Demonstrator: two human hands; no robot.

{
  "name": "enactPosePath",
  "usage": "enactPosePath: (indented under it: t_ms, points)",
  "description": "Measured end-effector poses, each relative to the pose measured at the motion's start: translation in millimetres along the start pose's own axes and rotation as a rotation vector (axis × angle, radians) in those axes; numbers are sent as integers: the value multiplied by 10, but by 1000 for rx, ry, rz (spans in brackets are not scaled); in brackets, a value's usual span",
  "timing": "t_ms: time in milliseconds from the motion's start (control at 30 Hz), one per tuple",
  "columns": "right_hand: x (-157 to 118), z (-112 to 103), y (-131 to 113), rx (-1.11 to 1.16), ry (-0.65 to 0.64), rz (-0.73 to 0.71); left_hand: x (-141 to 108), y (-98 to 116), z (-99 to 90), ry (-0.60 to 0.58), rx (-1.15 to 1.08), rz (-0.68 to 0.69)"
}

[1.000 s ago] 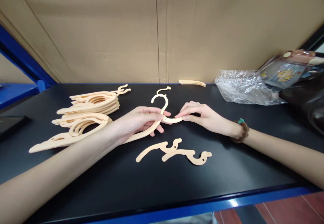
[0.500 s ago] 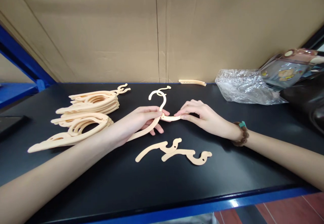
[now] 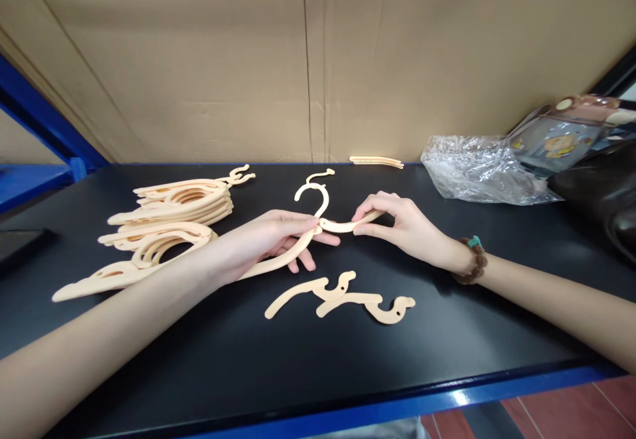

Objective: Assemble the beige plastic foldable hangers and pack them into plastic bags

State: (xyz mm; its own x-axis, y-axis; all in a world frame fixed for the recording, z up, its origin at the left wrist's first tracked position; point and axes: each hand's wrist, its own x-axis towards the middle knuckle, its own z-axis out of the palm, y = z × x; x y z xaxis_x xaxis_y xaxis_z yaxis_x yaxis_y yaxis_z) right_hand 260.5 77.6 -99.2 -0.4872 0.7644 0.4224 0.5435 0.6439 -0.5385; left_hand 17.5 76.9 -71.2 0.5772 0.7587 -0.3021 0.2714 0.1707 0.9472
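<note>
A cream folding clothes hanger [image 3: 339,226] is held above the table between both hands, its hook pointing up and away. My left hand [image 3: 278,240] pinches it at the joint below the hook, the other fingers behind it. One arm of the hanger slants down to the left under that hand. My right hand [image 3: 392,217] grips the other arm between thumb and fingers. In front of the hands lie two loose hanger pieces [image 3: 298,291], [image 3: 385,308] with curved ends, partly overlapping. Past the hook, a small hanger part [image 3: 320,175] rests on the table.
Stacked folded hangers [image 3: 169,247] lie at the left on the black table [image 3: 348,373]. Several thin strips [image 3: 376,161] sit at the back near the cardboard wall [image 3: 223,61]. A clear plastic bag [image 3: 477,171] and a dark bag [image 3: 601,187] are at the right. A dark flat object [image 3: 22,253] lies far left.
The hanger's right arm has swung outward with my right hand, so more of it shows now. My left hand has shifted slightly, still at the joint. The loose pieces have not moved.
</note>
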Motion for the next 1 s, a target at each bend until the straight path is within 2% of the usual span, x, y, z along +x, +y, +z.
enactPosePath:
  t_ms: [100, 267, 467, 1000]
  points:
    - [9, -4, -1, 6, -2, 12, -12, 5, 17, -12, -10, 4]
    - [15, -7, 4, 13, -36, -9, -14, 12, 21, 42, -20, -6]
    - [7, 0, 21, 5, -50, -31, -10, 3, -2, -42, -6, 7]
    - [0, 1, 25, 42, -58, -25, 3, -6, -8, -82, -14, 21]
